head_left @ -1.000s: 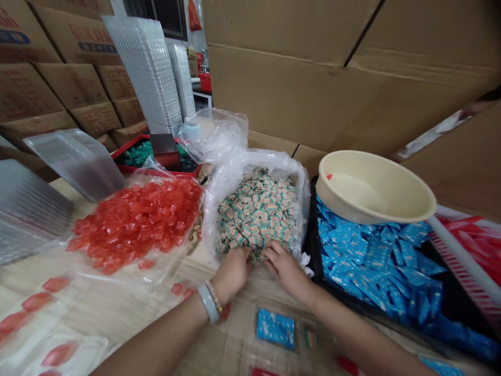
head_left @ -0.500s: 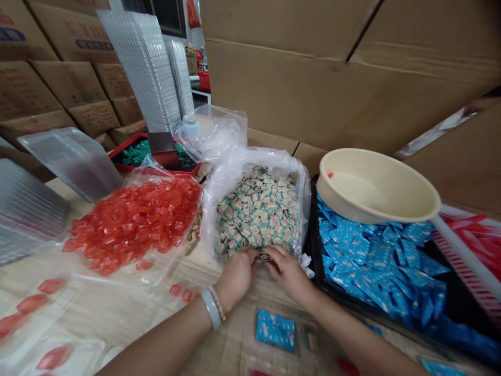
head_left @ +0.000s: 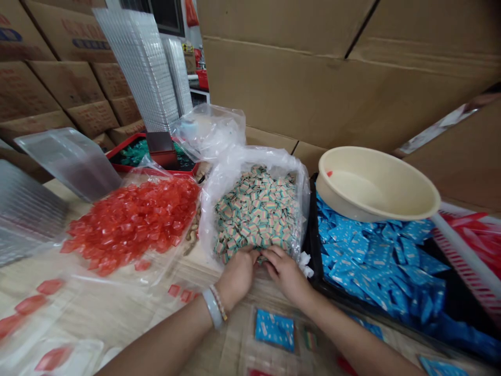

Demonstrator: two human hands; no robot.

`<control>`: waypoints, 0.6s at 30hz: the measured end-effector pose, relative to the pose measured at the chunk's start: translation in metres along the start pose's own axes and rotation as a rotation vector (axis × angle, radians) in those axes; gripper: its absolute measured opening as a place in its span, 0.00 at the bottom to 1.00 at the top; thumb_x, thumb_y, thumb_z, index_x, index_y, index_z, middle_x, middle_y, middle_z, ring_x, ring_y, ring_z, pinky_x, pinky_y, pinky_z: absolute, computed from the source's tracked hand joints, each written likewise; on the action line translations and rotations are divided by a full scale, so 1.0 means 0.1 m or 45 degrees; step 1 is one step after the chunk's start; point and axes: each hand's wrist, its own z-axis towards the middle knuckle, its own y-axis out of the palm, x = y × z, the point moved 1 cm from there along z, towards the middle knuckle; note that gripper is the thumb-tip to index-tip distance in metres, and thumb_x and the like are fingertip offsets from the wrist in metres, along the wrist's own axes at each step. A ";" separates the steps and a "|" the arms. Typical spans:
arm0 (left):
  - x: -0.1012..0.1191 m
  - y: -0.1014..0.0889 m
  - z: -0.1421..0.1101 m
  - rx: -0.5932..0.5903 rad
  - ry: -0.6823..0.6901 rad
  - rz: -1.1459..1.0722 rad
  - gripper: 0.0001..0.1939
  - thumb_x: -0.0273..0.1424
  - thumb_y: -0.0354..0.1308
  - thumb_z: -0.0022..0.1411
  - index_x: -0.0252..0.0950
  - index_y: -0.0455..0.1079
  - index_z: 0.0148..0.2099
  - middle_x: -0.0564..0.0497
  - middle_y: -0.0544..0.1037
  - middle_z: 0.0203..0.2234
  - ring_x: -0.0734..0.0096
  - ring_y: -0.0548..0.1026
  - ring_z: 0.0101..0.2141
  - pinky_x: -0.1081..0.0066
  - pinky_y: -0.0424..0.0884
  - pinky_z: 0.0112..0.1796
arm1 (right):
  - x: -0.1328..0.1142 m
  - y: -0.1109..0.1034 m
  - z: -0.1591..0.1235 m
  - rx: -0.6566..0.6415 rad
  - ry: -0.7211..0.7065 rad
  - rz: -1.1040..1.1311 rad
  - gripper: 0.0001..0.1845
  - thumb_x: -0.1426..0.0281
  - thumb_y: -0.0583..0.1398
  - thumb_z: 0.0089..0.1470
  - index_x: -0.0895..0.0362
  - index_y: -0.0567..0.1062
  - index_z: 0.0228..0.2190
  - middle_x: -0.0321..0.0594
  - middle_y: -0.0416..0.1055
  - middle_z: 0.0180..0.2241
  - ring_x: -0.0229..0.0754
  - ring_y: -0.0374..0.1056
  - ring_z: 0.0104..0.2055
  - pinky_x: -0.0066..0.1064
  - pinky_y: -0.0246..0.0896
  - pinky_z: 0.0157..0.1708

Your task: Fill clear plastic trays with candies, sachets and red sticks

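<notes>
A clear plastic bag [head_left: 213,209], opened wide, holds a heap of small striped squares [head_left: 258,209] in pink, yellow and green. At the heap's near edge, my left hand [head_left: 238,274] has its fingers curled down among the squares. My right hand [head_left: 287,274] meets it there, fingers bent and thumb tucked under. The fingertips of both hands nearly touch, and whatever they pinch is hidden. Below my hands lies a clear tray with a blue packet [head_left: 274,329] and a striped square [head_left: 310,339] in separate compartments.
Red translucent pieces [head_left: 136,222] are heaped on plastic at left. Blue packets [head_left: 376,261] fill a black tray at right, beneath a cream basin [head_left: 379,183]. Clear trays are stacked high [head_left: 139,68] behind. A red-rimmed tray [head_left: 117,149] holds green pieces. Cardboard boxes [head_left: 274,78] wall the back.
My hands stay at the near edge of the striped heap, fingertips slightly closer together. The whole view has shifted a little.
</notes>
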 end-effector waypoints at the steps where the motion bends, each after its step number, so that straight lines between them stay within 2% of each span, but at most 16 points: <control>1: 0.00 -0.01 -0.01 0.002 -0.012 -0.003 0.12 0.21 0.46 0.54 0.33 0.69 0.36 0.47 0.73 0.34 0.69 0.70 0.34 0.71 0.64 0.37 | 0.00 0.00 0.01 -0.016 0.004 -0.019 0.13 0.79 0.51 0.49 0.57 0.70 0.36 0.43 0.65 0.36 0.42 0.62 0.40 0.35 0.60 0.40; 6: -0.05 -0.12 -0.10 -0.004 -0.067 0.015 0.12 0.22 0.46 0.54 0.35 0.71 0.35 0.48 0.74 0.33 0.69 0.70 0.35 0.72 0.63 0.38 | -0.05 -0.07 0.03 -0.058 0.014 -0.048 0.10 0.77 0.52 0.50 0.57 0.70 0.34 0.41 0.65 0.32 0.40 0.63 0.36 0.32 0.60 0.36; 12: -0.11 -0.28 -0.16 0.061 -0.105 0.027 0.11 0.24 0.47 0.53 0.34 0.71 0.33 0.48 0.73 0.30 0.68 0.69 0.33 0.72 0.62 0.36 | -0.17 -0.14 -0.04 -0.268 -0.012 -0.122 0.10 0.78 0.53 0.49 0.56 0.72 0.31 0.40 0.66 0.32 0.40 0.63 0.36 0.30 0.58 0.36; 15: -0.11 -0.23 -0.08 0.050 -0.107 -0.042 0.11 0.25 0.47 0.53 0.34 0.71 0.34 0.49 0.74 0.28 0.71 0.68 0.30 0.74 0.61 0.32 | -0.19 -0.14 -0.07 -0.306 -0.008 -0.168 0.10 0.77 0.53 0.50 0.57 0.73 0.32 0.41 0.67 0.33 0.40 0.63 0.37 0.30 0.58 0.37; 18: -0.08 -0.11 0.04 -0.016 -0.161 0.026 0.08 0.24 0.49 0.51 0.31 0.69 0.28 0.52 0.70 0.20 0.75 0.65 0.23 0.76 0.56 0.25 | -0.19 -0.14 -0.07 -0.329 0.005 -0.194 0.09 0.78 0.54 0.49 0.58 0.73 0.31 0.41 0.67 0.34 0.40 0.63 0.37 0.30 0.58 0.38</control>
